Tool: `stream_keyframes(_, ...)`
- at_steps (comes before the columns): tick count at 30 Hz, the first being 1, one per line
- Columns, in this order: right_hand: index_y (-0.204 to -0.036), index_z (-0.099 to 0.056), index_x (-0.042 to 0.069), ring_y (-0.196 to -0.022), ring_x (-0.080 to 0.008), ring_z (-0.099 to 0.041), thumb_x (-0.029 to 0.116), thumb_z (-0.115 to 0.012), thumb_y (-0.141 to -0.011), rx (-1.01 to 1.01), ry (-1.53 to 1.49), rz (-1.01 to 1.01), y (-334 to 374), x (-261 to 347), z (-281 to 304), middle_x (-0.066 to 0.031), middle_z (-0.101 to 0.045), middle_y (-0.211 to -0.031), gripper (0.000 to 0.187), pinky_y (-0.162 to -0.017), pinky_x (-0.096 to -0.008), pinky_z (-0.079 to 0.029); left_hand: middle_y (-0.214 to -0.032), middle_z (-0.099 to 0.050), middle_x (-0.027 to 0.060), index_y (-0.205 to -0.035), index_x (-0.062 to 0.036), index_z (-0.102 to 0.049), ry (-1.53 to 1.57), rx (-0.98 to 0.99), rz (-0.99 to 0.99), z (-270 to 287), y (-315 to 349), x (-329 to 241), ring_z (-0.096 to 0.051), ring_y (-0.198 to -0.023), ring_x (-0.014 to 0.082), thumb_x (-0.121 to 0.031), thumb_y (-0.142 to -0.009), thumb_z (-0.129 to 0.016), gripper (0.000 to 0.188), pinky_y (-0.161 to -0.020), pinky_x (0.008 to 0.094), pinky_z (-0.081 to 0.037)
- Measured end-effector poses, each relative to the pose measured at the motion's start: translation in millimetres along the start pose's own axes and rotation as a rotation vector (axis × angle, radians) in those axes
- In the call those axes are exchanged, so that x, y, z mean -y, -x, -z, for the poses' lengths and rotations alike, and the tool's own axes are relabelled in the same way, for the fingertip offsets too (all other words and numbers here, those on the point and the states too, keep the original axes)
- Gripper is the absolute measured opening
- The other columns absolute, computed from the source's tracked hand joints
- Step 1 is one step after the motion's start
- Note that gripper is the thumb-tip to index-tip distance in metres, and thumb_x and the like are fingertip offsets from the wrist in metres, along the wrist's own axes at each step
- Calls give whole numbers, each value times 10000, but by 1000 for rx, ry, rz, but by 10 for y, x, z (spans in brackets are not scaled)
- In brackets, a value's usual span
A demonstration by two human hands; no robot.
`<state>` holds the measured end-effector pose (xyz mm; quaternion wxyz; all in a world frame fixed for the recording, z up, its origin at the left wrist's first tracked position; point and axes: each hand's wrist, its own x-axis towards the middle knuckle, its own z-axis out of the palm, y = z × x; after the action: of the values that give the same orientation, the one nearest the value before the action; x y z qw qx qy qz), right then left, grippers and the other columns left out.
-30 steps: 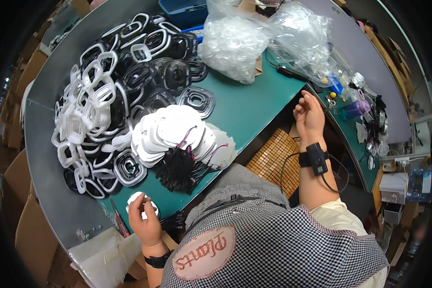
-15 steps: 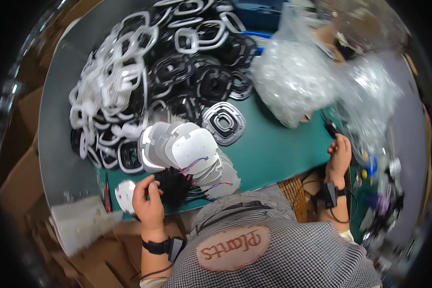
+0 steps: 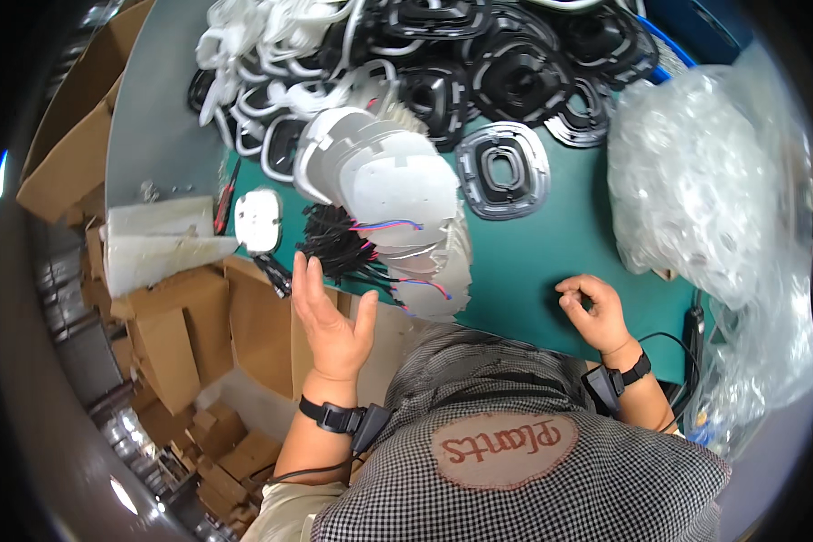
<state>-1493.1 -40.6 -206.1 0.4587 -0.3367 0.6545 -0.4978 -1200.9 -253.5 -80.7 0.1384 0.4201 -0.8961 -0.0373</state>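
Note:
My left hand (image 3: 332, 318) is at the table's front edge, fingers stretched and thumb spread, holding nothing. Just beyond it lie a bundle of black cables (image 3: 334, 237) and a white rounded-square part (image 3: 258, 220) with a black cable end (image 3: 274, 275). Beside these, thin silvery rounded plates (image 3: 405, 188) lie fanned in an overlapping row, with red and blue wires on some. My right hand (image 3: 596, 316) hovers over the green mat (image 3: 524, 262), loosely curled, with a gap between thumb and forefinger and nothing visible in it. A black corded pen-shaped tool (image 3: 693, 343) lies to its right.
White and black ring-shaped frames (image 3: 519, 77) are heaped at the back. One black-grey frame (image 3: 503, 172) lies apart. Clear plastic bags (image 3: 686, 181) of parts bulge at the right. A red screwdriver (image 3: 227, 200) and a whitish sheet (image 3: 163, 237) are at left; cardboard boxes (image 3: 181, 330) stand below.
My right hand has come away from the black tool and moved inward over the mat. My left hand's fingers have straightened and spread. The view has shifted, showing more of the boxes at left.

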Motion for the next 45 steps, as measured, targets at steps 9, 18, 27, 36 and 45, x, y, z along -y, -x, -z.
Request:
stream_keyframes(9, -941, -669, -7, -658, -162, -533, 30, -650, -859, -214, 199, 65, -28, -405, 38, -66, -594, -771, 92, -623, -279, -440, -1545, -228, 269, -1510, 27, -170, 50, -615, 472, 480, -150, 1068, -276, -1430, 360, -243, -996, -519, 678, -1165, 455, -246)
stream_keyframes(18, -988, -594, -4, -636, -99, -497, 92, -580, -936, -188, 100, 226, 157, -607, 255, -42, -516, -805, 110, -585, -245, -403, -1459, -405, 211, -1478, 13, -289, 183, -852, 595, 34, 737, 2284, -401, -1354, 287, -317, -1008, -543, 628, -1102, 364, -346)
stream_keyframes(27, -1010, -604, 4, -706, -100, -530, 153, -582, -964, -342, 164, 388, 1082, -82, 95, -21, -535, -844, 158, -651, -231, -433, -1385, -503, 289, -1430, 75, -381, 367, -266, 629, -518, 307, 2887, -494, -1297, 359, -365, -796, -751, 856, -1065, 388, -391)
stream_keyframes(36, -962, -608, 19, -667, -82, -509, 172, -589, -971, -488, 270, 436, 2028, -34, -193, -6, -527, -811, 154, -628, -222, -400, -1104, -689, 235, -1093, 46, -672, -18, 160, 678, -517, -136, 3313, -662, -1063, 346, -293, -702, -723, 520, -913, 385, -506)
stream_keyframes(45, -945, -609, 5, -651, -93, -523, 87, -563, -956, -499, 238, 548, 2029, 175, -216, -30, -523, -828, 94, -585, -228, -421, -982, -674, 207, -1106, -64, -582, 192, -566, 14, 744, 504, 2088, -634, -962, 415, -22, -755, -588, 354, -843, 459, -495)
